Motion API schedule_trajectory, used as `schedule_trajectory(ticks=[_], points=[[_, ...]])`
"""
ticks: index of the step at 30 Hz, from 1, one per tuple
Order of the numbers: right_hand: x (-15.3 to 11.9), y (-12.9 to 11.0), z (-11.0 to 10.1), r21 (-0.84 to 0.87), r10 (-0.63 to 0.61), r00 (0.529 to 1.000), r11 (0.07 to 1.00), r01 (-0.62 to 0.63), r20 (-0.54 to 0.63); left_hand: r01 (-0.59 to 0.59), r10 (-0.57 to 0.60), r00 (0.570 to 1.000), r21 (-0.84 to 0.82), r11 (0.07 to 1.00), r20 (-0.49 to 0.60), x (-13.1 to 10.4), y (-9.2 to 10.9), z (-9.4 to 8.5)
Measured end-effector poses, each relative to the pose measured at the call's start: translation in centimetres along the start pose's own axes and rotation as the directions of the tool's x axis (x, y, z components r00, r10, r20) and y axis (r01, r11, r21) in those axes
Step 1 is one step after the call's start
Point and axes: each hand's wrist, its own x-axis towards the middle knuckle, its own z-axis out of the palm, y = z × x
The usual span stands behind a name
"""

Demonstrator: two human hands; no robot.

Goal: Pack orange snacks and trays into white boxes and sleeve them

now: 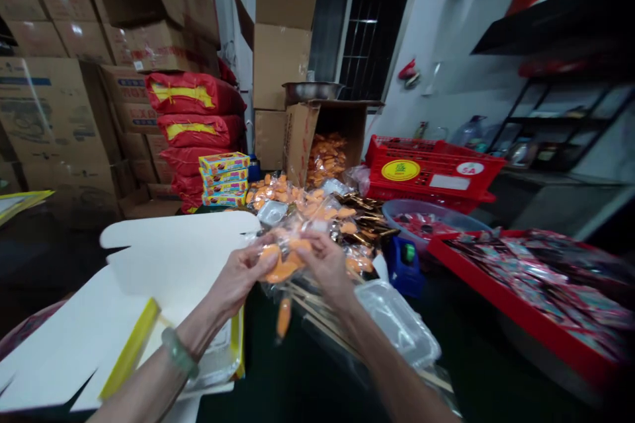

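Observation:
My left hand (243, 274) and my right hand (325, 264) are close together above the table, both with fingers pinched on orange pieces (284, 269) in clear wrapping. Below them a small orange packet (284, 317) appears over the dark table; whether it hangs or lies is unclear. Behind the hands spreads a pile of wrapped orange items (317, 201). An open white box (173, 258) with yellow edges is at the left, partly under my left arm, holding a clear tray (215, 360). Another clear plastic tray (397, 324) and thin sticks (322, 310) lie by my right forearm.
Red packages (198, 129) and small colourful boxes (225, 178) are stacked back left. A carton (301, 139) of orange packets stands behind the pile. On the right are a red basket (431, 168), a plastic bowl (431, 211), a blue tape dispenser (404, 268) and a red tray (496, 284) of packets.

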Motion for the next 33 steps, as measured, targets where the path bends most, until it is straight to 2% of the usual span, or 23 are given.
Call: schedule_trajectory(ticks=[2, 4, 6, 8, 10, 12, 14, 16, 19, 21, 22, 23, 24, 26, 28, 30, 33], points=[[-0.4, 0.1, 1.0, -0.098, -0.052, 0.995, 0.993, 0.060, 0.084, 0.039, -0.039, 0.999, -0.027, 0.999, -0.005, -0.2, -0.2, 0.4], [-1.0, 0.4, 1.5, -0.177, -0.162, 0.985, 0.969, 0.171, 0.063, 0.062, -0.066, 0.996, -0.061, 0.996, -0.056, -0.2, -0.4, 0.6], [-1.7, 0.8, 1.5, -0.145, -0.196, 0.980, 0.969, 0.200, 0.046, 0.040, -0.060, 0.985, -0.122, 0.992, -0.162, -0.1, -0.5, 0.9], [-2.4, 1.6, 1.4, -0.066, -0.135, 0.981, 0.987, 0.145, 0.140, -0.010, -0.045, 0.965, -0.206, 0.978, -0.260, 0.1, -0.5, 1.2], [-3.0, 2.8, 1.4, -0.079, -0.088, 0.958, 0.990, 0.113, 0.273, -0.044, -0.042, 0.951, -0.270, 0.962, -0.305, 0.4, -0.5, 1.6], [-3.2, 4.2, 1.6, -0.259, -0.043, 0.937, 0.956, 0.140, 0.348, -0.063, -0.035, 0.949, -0.295, 0.954, -0.314, 0.6, -0.5, 2.0], [-3.2, 5.6, 1.9, -0.482, 0.003, 0.937, 0.858, 0.176, 0.348, -0.100, -0.012, 0.938, -0.303, 0.948, -0.346, 0.7, 0.1, 2.2], [-3.0, 6.7, 2.0, -0.630, 0.033, 0.942, 0.752, 0.197, 0.334, -0.210, 0.067, 0.900, -0.292, 0.933, -0.432, 0.6, 1.5, 2.1], [-2.1, 7.1, 1.2, -0.660, 0.016, 0.913, 0.696, 0.283, 0.409, -0.425, 0.253, 0.788, -0.198, 0.883, -0.561, 0.2, 4.3, 1.3], [-0.6, 6.7, -0.3, -0.731, 0.030, 0.940, 0.638, 0.243, 0.339, -0.456, 0.293, 0.751, -0.143, 0.879, -0.592, -0.1, 5.6, 0.6], [0.4, 6.3, -1.5, -0.790, 0.055, 0.968, 0.590, 0.165, 0.243, -0.427, 0.265, 0.753, -0.141, 0.893, -0.602, -0.2, 5.9, 0.2], [1.6, 6.1, -2.9, -0.856, 0.102, 0.992, 0.517, 0.016, 0.080, -0.375, 0.209, 0.763, -0.155, 0.914, -0.612, -0.2, 5.9, -0.2], [2.9, 5.9, -4.5, -0.887, 0.140, 0.989, 0.449, -0.106, -0.047, -0.312, 0.139, 0.772, -0.179, 0.933, -0.621, -0.3, 5.6, -0.6], [5.6, 6.1, -7.9, -0.904, 0.189, 0.966, 0.357, -0.235, -0.176, -0.199, 0.017, 0.779, -0.221, 0.955, -0.627, -0.4, 4.7, -1.4], [8.0, 6.9, -10.7, -0.905, 0.232, 0.941, 0.293, -0.308, -0.245, -0.138, -0.034, 0.780, -0.225, 0.964, -0.624, -0.4, 3.6, -2.1], [9.9, 8.0, -12.4, -0.898, 0.262, 0.922, 0.266, -0.351, -0.284, -0.134, -0.021, 0.786, -0.204, 0.970, -0.618, -0.4, 2.8, -2.6], [12.0, 9.8, -13.2, -0.860, 0.283, 0.914, 0.343, -0.379, -0.290, -0.125, -0.003, 0.795, -0.168, 0.978, -0.607, -0.7, 2.3, -3.3]])
